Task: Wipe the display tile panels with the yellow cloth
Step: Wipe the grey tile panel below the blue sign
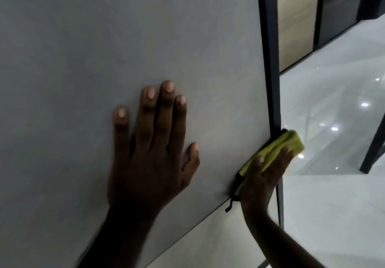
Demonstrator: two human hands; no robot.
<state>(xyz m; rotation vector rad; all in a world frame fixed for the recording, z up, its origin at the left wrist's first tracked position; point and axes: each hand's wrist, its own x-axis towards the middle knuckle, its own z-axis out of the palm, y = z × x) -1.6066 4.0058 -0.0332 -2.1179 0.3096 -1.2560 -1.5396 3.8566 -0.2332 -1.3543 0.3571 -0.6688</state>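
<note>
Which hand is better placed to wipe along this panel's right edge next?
Right. The right hand grips the yellow cloth against the grey tile panel's right edge, by the dark frame. The left hand lies flat on the panel face, holding nothing, so it probably suits bracing.

No readable text, labels or signs anywhere.

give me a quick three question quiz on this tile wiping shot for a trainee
1. True or false: the left hand lies flat on the grey tile panel.
2. Which hand holds the yellow cloth?
3. The cloth meets the panel at its: A top edge, B right edge by the black frame, C centre.
Key: 1 true; 2 the right hand; 3 B.
</note>
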